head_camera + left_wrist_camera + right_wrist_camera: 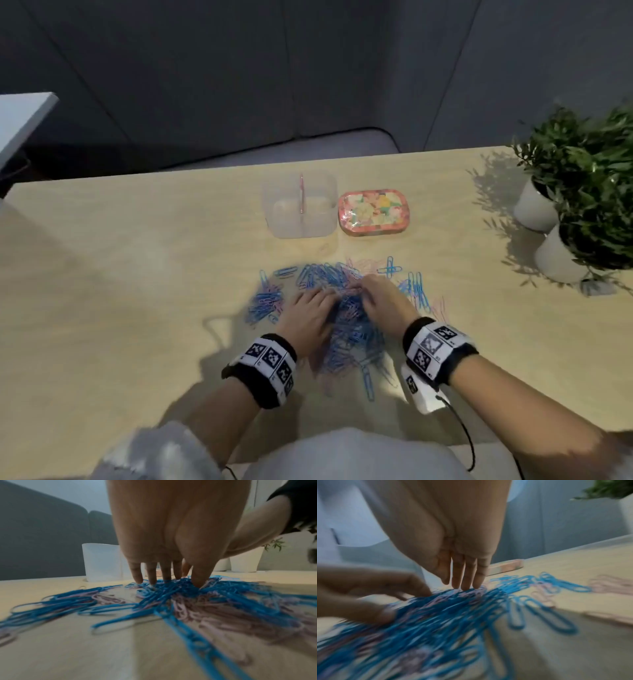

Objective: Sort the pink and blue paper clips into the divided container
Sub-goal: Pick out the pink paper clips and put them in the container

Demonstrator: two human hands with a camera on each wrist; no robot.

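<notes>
We've got both hands down in the heap of blue and pink paper clips point(346, 318) on the tabletop point(137, 274). Our left hand point(308, 317) has its fingers point(137, 574) spread, tips poking into the clips. Our right hand point(383, 298) keeps its fingers point(467, 574) straight and side by side, tips touching the heap. Neither grips anything. Past our fingertips stands the clear divided container point(299, 205), a flowery tin point(371, 211) just right of it.
</notes>
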